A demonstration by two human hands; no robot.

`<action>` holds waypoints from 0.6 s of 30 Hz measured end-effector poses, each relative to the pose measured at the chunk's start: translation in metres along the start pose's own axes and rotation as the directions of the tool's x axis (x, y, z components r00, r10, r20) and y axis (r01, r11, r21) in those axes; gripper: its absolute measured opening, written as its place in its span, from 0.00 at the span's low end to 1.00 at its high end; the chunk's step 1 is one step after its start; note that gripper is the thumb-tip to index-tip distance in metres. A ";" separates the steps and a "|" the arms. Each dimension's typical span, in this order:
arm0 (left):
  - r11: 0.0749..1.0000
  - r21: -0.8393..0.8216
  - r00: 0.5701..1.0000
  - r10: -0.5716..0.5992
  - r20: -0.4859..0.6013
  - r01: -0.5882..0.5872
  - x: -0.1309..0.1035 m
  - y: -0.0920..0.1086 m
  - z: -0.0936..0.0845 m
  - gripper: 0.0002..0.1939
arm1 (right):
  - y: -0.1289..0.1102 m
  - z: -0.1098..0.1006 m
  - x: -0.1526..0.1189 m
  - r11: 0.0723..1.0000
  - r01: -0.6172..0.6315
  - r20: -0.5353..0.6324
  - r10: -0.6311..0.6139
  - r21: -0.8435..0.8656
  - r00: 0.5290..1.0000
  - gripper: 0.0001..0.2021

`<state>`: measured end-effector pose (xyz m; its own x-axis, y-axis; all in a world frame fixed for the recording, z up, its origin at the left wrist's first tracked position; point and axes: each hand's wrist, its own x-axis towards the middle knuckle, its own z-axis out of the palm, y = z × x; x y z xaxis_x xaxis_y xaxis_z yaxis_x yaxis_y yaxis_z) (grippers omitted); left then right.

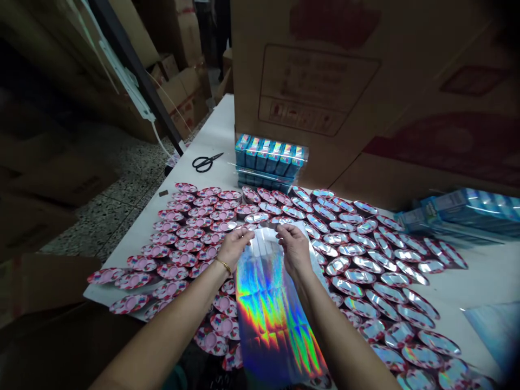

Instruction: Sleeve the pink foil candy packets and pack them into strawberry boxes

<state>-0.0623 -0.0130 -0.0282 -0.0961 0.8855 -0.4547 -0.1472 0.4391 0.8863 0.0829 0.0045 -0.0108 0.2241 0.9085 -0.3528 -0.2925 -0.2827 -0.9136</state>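
A shiny rainbow holographic sheet (pixel 272 303) hangs between my forearms, its paler top end at my fingers. My left hand (pixel 235 246), with a gold bracelet at the wrist, pinches at the sheet's upper left. At its upper right, my right hand (pixel 294 246) is closed in a similar pinch. Around them stand many oval-topped pieces with red rims. Those on the left, such as this pink-topped piece (pixel 189 245), show a round pink recess. Those on the right, such as this silver-topped piece (pixel 353 249), have shiny oval tops.
Black scissors (pixel 207 161) lie on the white table (pixel 215 132) near its far left edge. Wrapped blue boxes (pixel 268 157) stand before a large carton (pixel 325 97). More blue packs (pixel 467 211) sit at the right. A dark post (pixel 138 70) rises beside the table.
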 end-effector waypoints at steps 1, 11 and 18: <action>1.000 -0.015 0.999 -0.001 -0.033 0.001 0.006 0.004 0.000 0.18 | 0.000 0.002 0.001 1.000 -0.021 -0.007 0.021 0.022 1.000 0.11; 0.967 -0.205 0.982 -0.119 0.147 0.148 0.054 0.028 0.020 0.18 | -0.004 0.009 0.027 0.986 -0.013 -0.073 0.025 0.167 0.997 0.13; 0.999 -0.011 0.995 -0.030 0.098 0.031 0.097 0.032 0.040 0.14 | 0.015 0.010 0.062 0.991 0.095 -0.321 -0.061 0.093 0.945 0.13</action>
<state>-0.0368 0.0933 -0.0402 0.0053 0.8826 -0.4700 -0.1607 0.4647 0.8708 0.0831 0.0591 -0.0444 0.5283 0.7767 -0.3429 -0.3545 -0.1651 -0.9204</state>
